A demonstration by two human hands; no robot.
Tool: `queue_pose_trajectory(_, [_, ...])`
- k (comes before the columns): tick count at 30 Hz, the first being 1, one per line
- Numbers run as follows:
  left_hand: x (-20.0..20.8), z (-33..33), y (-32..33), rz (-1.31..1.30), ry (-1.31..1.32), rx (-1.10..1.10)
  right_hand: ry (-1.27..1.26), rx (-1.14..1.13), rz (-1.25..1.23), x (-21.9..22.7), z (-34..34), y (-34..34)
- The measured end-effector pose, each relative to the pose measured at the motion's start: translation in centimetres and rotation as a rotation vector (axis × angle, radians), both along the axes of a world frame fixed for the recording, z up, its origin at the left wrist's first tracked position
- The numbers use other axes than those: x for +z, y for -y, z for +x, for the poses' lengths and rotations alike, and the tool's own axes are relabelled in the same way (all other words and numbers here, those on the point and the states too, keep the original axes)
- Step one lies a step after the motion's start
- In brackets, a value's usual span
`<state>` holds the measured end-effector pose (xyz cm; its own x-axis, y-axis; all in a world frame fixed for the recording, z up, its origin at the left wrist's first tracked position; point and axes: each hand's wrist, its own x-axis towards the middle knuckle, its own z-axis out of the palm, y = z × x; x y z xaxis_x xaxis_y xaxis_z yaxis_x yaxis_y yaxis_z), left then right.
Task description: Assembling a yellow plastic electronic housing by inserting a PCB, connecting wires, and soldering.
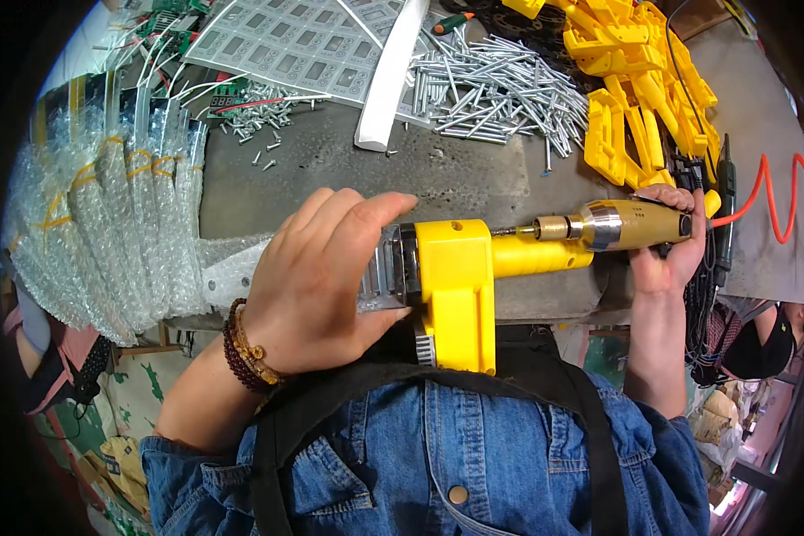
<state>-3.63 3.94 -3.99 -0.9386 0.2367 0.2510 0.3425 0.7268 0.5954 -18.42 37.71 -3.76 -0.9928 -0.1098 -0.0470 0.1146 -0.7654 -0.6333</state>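
A yellow plastic tool housing (456, 295) with a pale yellow handle (531, 256) lies across the near edge of the table, close to my body. From its left side runs a bar wrapped in bubble film (228, 268), joined at a black collar. My left hand (322, 268) spans this bar beside the collar, thumb on the near side and fingers on the far side. In my right hand (665, 241) is a gold air screwdriver (630, 223), held level. Its bit points left and meets the right side of the housing, just above the handle; the exact contact point is too small to tell.
Long silver screws (500, 89) lie heaped at the back, beside short screws (263, 112) and a white curved strip (391, 76). Yellow plastic shells (639, 89) pile up at back right. Bubble-wrapped bars (107, 214) crowd the left. A red coiled hose (764, 192) trails right.
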Motion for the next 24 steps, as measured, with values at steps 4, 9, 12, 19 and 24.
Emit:
queue_pose_trajectory(4, [0.1,0.1,0.0,0.002,-0.007,0.006,0.054,-0.033,-0.056,0.8,0.3,0.8])
queue_pose_trajectory(9, [0.1,0.2,0.1,-0.001,-0.006,0.016,-0.026,0.072,-0.014,-0.1,-0.2,-0.8])
queue_pose_trajectory(12, [0.1,0.2,0.0,-0.001,-0.024,0.023,0.01,0.076,-0.074,0.1,-0.2,-0.6])
queue_pose_trajectory(19, [0.2,0.0,-0.4,0.002,-0.013,0.027,-0.013,0.093,0.053,0.2,-0.6,-1.8])
queue_pose_trajectory(24, [0.1,0.5,-0.2,-0.13,-0.1,0.019,-0.14,-0.019,-0.007,4.3,0.2,-3.4])
